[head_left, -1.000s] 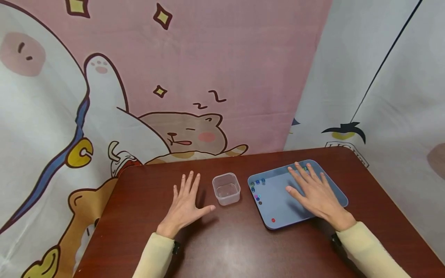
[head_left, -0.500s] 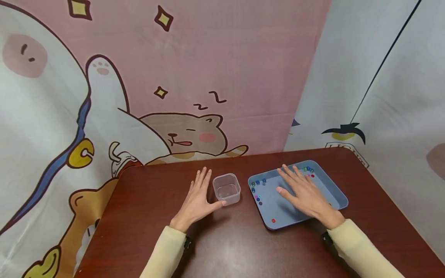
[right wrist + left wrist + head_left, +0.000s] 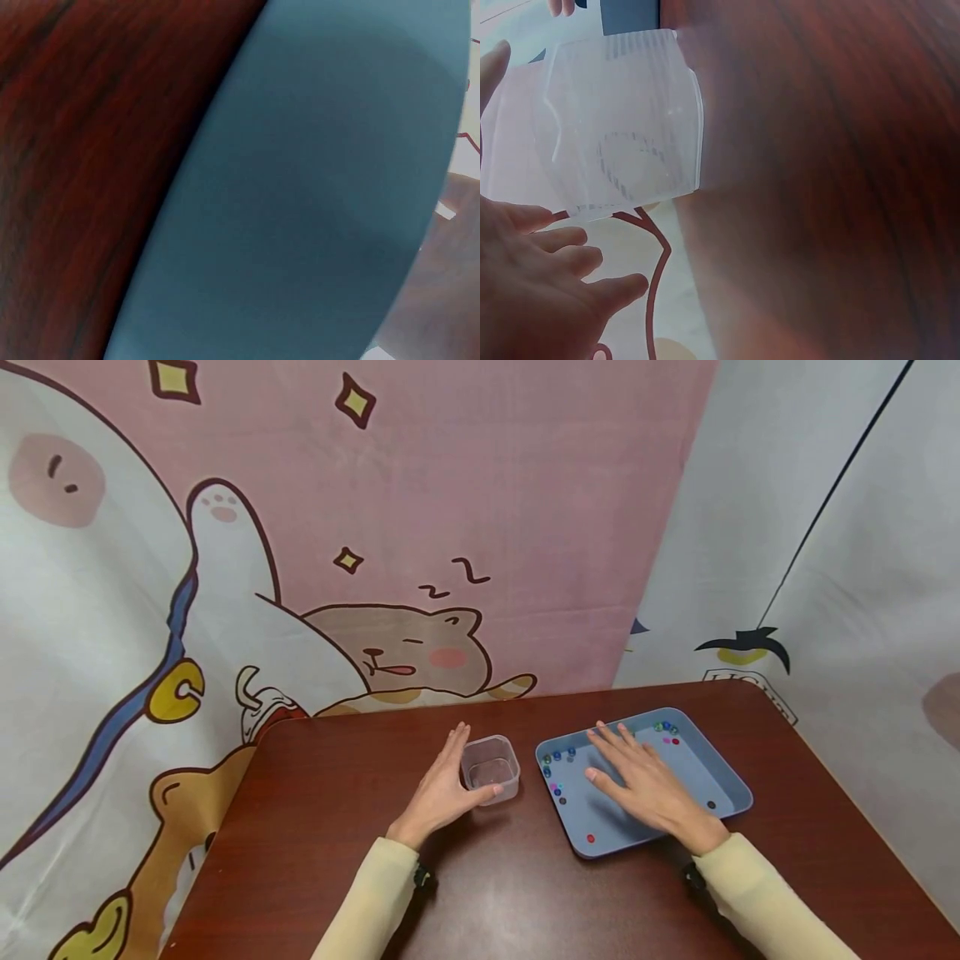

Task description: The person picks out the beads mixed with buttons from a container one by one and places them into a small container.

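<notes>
A clear, square plastic container (image 3: 491,770) stands on the table, its top uncovered. My left hand (image 3: 438,797) is at its left, fingers extended and thumb spread in front of the container's near side. In the left wrist view those fingers (image 3: 577,259) look slightly apart from the container (image 3: 622,127). Over the blue tray (image 3: 600,814) hovers my right hand (image 3: 648,789), palm down with fingers spread, holding nothing. Small, shiny coloured beads lie in the tray: several along its left side, a red bead (image 3: 591,838) near the front, and a dark bead (image 3: 711,804) at right.
More beads (image 3: 666,727) sit in the tray's far corner. The brown wooden table (image 3: 525,893) ends at the back against a printed cartoon curtain (image 3: 570,527). In the right wrist view the tray's outer wall (image 3: 300,180) fills the middle.
My left hand has moved right to the container, its fingers drawing closer together. My right hand has shifted left over the tray, exposing the far-corner beads and the dark bead.
</notes>
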Motion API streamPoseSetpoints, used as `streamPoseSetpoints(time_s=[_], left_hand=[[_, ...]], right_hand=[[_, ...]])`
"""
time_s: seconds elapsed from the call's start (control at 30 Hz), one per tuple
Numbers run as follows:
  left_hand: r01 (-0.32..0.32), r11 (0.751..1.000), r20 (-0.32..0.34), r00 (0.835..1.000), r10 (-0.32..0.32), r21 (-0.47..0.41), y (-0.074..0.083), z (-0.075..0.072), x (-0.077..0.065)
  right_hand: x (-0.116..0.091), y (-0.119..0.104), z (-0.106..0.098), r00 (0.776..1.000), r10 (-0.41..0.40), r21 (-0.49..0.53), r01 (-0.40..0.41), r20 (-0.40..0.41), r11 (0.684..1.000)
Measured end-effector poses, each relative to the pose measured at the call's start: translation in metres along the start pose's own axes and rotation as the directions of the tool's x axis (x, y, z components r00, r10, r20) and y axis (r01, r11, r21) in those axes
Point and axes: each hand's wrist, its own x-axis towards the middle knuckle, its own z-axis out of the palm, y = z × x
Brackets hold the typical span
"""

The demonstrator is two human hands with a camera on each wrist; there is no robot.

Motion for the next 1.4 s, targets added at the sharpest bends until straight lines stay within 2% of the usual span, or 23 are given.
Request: streamPoseSetpoints(time_s=[0.3, 0.53, 0.67, 1.1, 1.4], left_hand=[[0.029, 1.000, 0.041, 0.999, -0.029, 0.001, -0.003, 0.003, 0.004], [-0.007, 1.000, 0.049, 0.999, 0.006, 0.007, -0.005, 0.004, 0.005], [-0.001, 1.000, 0.046, 0.999, 0.001, 0.007, -0.006, 0.004, 0.005], [-0.007, 1.000, 0.042, 0.999, 0.007, -0.006, -0.006, 0.005, 0.008], [-0.018, 0.999, 0.058, 0.998, 0.020, -0.029, -0.006, 0.006, 0.008]], right_hand=[[0.002, -0.004, 0.003, 1.000, -0.022, 0.007, 0.022, 0.009, 1.000], [0.006, -0.007, 0.001, 0.999, -0.037, -0.011, 0.038, 0.027, 0.999], [0.009, -0.009, -0.001, 0.997, -0.060, -0.009, 0.061, 0.050, 0.998], [0.028, -0.015, -0.005, 0.968, -0.207, 0.057, 0.200, 0.146, 0.978], [0.040, -0.018, -0.001, 0.958, -0.197, 0.014, 0.198, 0.209, 0.980]])
